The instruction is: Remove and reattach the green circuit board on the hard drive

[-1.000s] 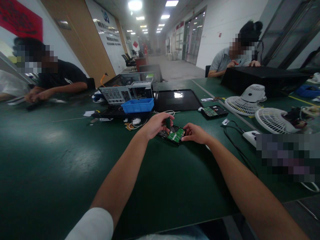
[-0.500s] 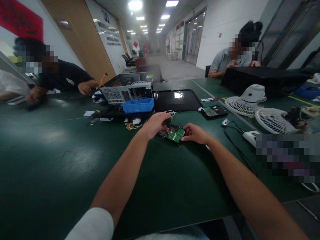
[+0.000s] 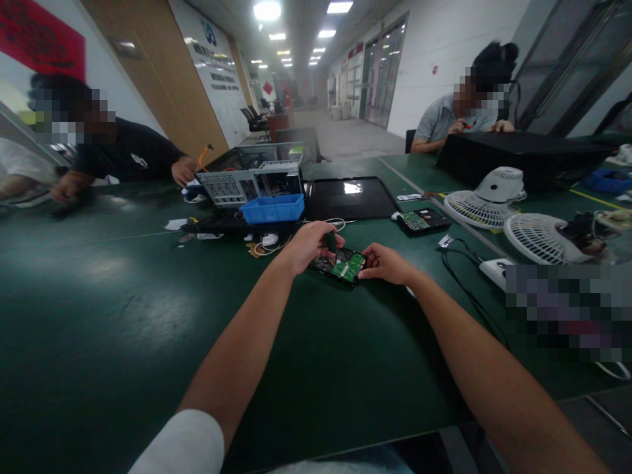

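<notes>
In front of me a hard drive (image 3: pixel 348 266) lies on the green tabletop, its green circuit board facing up. My left hand (image 3: pixel 312 246) is closed around a short dark green handle (image 3: pixel 331 241), which looks like a screwdriver and stands upright over the drive's left part. Its tip is hidden by my fingers. At the drive's right edge, my right hand (image 3: pixel 382 263) pinches the side between thumb and fingers.
Behind the drive stand a blue bin (image 3: pixel 274 209), an opened computer case (image 3: pixel 232 187) and a black panel (image 3: pixel 351 199). To the right are another hard drive (image 3: pixel 423 221), fan parts (image 3: pixel 481 209) and a power strip (image 3: pixel 495 270). Two co-workers sit across the table.
My left hand and the green handle have shifted slightly, the handle leaning a little left. My right hand and the drive stay put. The left co-worker's hand has moved toward the computer case.
</notes>
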`<state>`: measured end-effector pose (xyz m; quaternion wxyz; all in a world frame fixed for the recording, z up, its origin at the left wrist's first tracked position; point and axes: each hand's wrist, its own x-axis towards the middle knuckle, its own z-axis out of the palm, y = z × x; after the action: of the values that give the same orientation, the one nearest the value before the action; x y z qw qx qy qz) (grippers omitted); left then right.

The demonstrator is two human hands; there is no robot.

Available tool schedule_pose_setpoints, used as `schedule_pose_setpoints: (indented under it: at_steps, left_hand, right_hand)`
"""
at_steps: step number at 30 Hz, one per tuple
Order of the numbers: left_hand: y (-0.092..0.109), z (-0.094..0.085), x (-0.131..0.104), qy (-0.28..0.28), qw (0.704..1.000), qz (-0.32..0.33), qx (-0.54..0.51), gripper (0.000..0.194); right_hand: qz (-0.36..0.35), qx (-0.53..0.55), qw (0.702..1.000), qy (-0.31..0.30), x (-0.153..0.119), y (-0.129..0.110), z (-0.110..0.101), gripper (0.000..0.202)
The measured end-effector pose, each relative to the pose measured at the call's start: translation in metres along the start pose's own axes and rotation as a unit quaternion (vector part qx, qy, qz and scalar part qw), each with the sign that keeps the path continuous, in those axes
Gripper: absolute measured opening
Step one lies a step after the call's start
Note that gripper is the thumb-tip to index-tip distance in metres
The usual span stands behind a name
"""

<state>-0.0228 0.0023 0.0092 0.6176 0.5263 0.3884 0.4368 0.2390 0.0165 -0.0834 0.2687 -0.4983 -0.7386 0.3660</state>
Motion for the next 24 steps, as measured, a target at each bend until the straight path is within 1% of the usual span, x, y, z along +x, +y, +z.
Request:
schedule_pose_setpoints:
  at_steps: [6, 14, 20, 24]
  left_hand:
    - [0.0015, 0.0014, -0.0005, -0.004, 1.000, -0.009, -0.010, 0.025]
    - [0.0058, 0.0018, -0.0039, -0.014, 1.000, 0.011, 0.020, 0.023]
    - [0.0044, 0.0004, -0.0040, -0.033, 0.999, -0.008, 0.015, 0.027]
    - [0.0043, 0.0012, -0.0043, -0.033, 0.999, -0.022, -0.002, 0.026]
  right_hand:
    - [0.000, -0.005, 1.000, -0.004, 0.0002, -0.0008, -0.0009, 0.065]
    - [-0.010, -0.003, 1.000, -0.005, 0.0010, 0.0024, -0.0006, 0.064]
    - [-0.008, -0.004, 1.000, -0.005, 0.0005, 0.0013, -0.0005, 0.065]
    - [-0.003, -0.012, 1.000, -0.003, -0.0001, -0.0001, -0.0010, 0.065]
